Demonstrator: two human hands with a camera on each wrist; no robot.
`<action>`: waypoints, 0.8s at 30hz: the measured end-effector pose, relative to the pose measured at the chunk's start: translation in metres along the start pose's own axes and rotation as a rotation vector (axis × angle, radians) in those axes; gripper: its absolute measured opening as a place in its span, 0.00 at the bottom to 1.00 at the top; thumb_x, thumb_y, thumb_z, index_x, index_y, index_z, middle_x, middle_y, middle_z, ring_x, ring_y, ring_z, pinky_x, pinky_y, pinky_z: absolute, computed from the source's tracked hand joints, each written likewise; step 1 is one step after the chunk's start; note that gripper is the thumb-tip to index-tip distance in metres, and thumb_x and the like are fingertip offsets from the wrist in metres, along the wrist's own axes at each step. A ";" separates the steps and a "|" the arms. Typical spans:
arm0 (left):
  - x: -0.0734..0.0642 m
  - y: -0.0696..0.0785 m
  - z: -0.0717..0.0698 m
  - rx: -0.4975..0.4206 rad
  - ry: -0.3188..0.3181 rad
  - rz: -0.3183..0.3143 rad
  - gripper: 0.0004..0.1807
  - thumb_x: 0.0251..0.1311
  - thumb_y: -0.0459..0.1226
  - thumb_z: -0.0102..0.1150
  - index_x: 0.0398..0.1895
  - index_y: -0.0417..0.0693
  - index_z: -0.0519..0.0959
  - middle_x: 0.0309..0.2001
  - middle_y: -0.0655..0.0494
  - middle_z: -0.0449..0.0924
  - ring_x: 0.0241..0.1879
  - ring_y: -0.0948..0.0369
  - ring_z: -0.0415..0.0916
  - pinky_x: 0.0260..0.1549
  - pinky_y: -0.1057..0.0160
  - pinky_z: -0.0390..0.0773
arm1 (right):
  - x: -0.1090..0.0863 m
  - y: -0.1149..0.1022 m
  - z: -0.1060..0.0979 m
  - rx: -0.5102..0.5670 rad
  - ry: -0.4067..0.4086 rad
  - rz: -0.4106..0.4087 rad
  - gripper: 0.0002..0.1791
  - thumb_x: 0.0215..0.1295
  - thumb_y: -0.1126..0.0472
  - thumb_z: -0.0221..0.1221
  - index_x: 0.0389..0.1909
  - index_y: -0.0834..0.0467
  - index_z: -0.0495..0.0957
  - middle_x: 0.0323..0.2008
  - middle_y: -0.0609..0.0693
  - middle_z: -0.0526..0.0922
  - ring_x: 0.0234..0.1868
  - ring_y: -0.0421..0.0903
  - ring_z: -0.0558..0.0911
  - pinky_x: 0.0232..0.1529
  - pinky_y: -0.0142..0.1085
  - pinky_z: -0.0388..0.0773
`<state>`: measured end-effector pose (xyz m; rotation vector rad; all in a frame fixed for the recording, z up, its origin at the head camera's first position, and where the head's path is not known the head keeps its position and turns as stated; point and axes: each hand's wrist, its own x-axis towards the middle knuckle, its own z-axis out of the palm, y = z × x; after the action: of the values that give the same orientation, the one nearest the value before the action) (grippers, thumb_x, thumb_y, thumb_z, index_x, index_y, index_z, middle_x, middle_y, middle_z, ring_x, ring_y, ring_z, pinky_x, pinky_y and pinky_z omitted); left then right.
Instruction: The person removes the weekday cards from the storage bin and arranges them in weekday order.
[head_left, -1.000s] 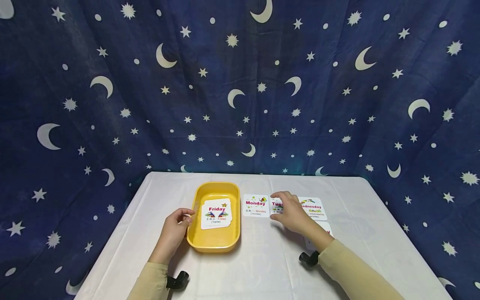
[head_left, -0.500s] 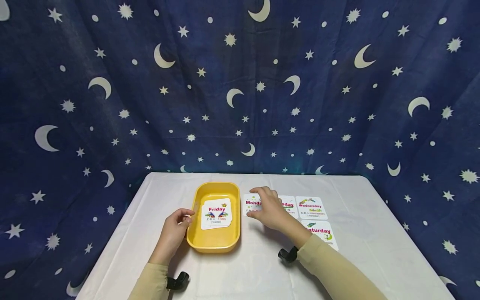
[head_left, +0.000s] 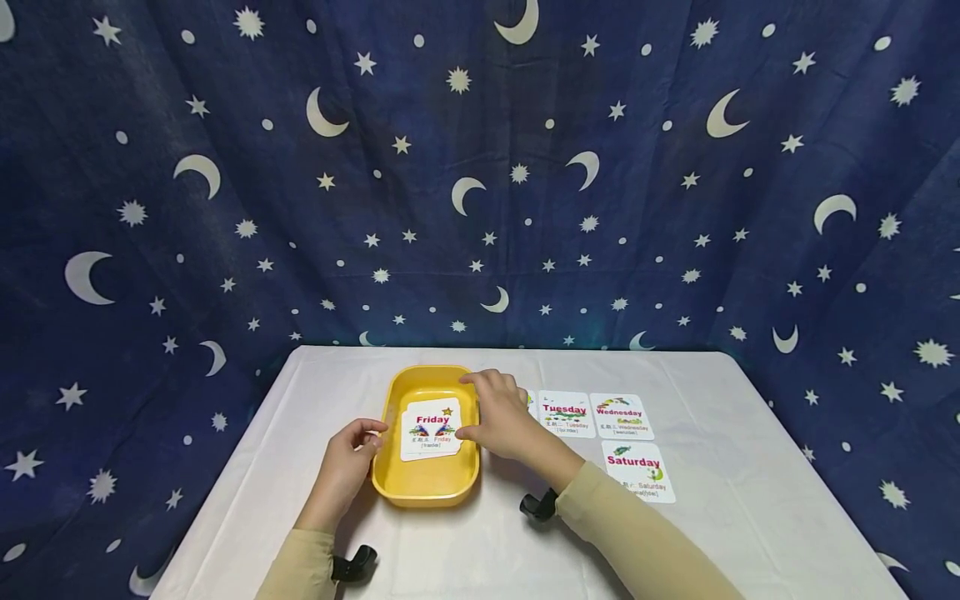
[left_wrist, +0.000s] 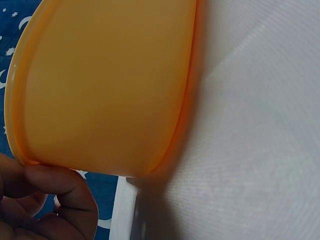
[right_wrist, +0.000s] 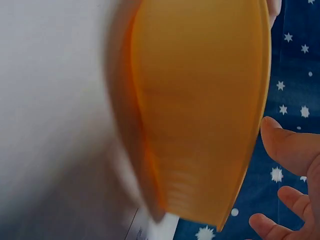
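Nearest, tan sleeves. L hand pinches L rim of yellow tray, fingers clamped on it. Saturday card flat on white surface, to R. Friday card tops a stack in tray, approx. mid. R hand over tray's R rim, thumb & index apart, thumb tip nr Friday card. Tuesday card & Wednesday card side by side. Back: blue star/moon cloth.

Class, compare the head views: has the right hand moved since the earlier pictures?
Yes. The right hand has moved left, from over the Tuesday card to the yellow tray.
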<state>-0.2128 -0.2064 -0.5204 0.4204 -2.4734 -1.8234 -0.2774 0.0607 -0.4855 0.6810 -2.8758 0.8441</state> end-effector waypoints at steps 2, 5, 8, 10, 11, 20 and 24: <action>0.000 -0.001 0.000 -0.001 0.000 0.000 0.12 0.75 0.27 0.53 0.56 0.37 0.82 0.39 0.50 0.77 0.30 0.61 0.71 0.24 0.67 0.75 | 0.002 -0.006 0.003 -0.018 -0.008 -0.018 0.48 0.54 0.46 0.81 0.74 0.46 0.68 0.71 0.53 0.72 0.71 0.57 0.68 0.62 0.56 0.66; 0.000 -0.001 0.000 0.000 0.003 0.000 0.12 0.75 0.27 0.54 0.56 0.37 0.82 0.40 0.50 0.77 0.30 0.60 0.71 0.24 0.67 0.76 | 0.006 -0.014 0.007 -0.044 -0.025 -0.034 0.48 0.54 0.45 0.81 0.75 0.46 0.68 0.70 0.53 0.72 0.70 0.56 0.68 0.63 0.55 0.65; 0.000 -0.002 0.000 0.004 0.006 -0.001 0.12 0.75 0.27 0.54 0.55 0.38 0.82 0.40 0.49 0.77 0.30 0.60 0.71 0.24 0.67 0.76 | 0.010 -0.020 0.012 -0.065 -0.048 -0.047 0.49 0.55 0.45 0.81 0.76 0.46 0.67 0.71 0.53 0.71 0.71 0.57 0.67 0.65 0.57 0.64; 0.000 -0.002 0.000 0.006 0.004 0.003 0.12 0.75 0.27 0.54 0.55 0.38 0.82 0.40 0.49 0.77 0.31 0.60 0.71 0.24 0.66 0.76 | 0.013 -0.023 0.016 -0.095 -0.064 -0.058 0.50 0.55 0.44 0.80 0.77 0.45 0.66 0.72 0.52 0.71 0.72 0.57 0.66 0.67 0.57 0.64; 0.000 -0.002 0.000 0.008 0.005 0.003 0.12 0.75 0.27 0.54 0.55 0.38 0.82 0.40 0.49 0.77 0.31 0.60 0.71 0.24 0.66 0.76 | 0.015 -0.024 0.018 -0.110 -0.070 -0.063 0.51 0.55 0.43 0.80 0.77 0.45 0.65 0.72 0.52 0.70 0.72 0.57 0.66 0.67 0.57 0.64; 0.001 -0.002 0.001 0.005 0.009 -0.003 0.12 0.75 0.27 0.53 0.55 0.38 0.82 0.40 0.49 0.77 0.30 0.59 0.71 0.24 0.67 0.76 | 0.023 -0.032 0.032 -0.209 -0.101 -0.105 0.55 0.54 0.41 0.81 0.79 0.42 0.62 0.71 0.51 0.70 0.75 0.56 0.65 0.69 0.58 0.64; 0.001 -0.001 0.001 0.006 0.007 0.001 0.12 0.75 0.27 0.53 0.55 0.38 0.82 0.40 0.49 0.77 0.30 0.59 0.71 0.24 0.66 0.76 | 0.026 -0.034 0.035 -0.230 -0.117 -0.133 0.54 0.55 0.42 0.81 0.79 0.43 0.62 0.72 0.51 0.71 0.75 0.56 0.65 0.73 0.60 0.62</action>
<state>-0.2134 -0.2063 -0.5221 0.4249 -2.4746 -1.8119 -0.2837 0.0065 -0.4935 0.9077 -2.9234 0.4618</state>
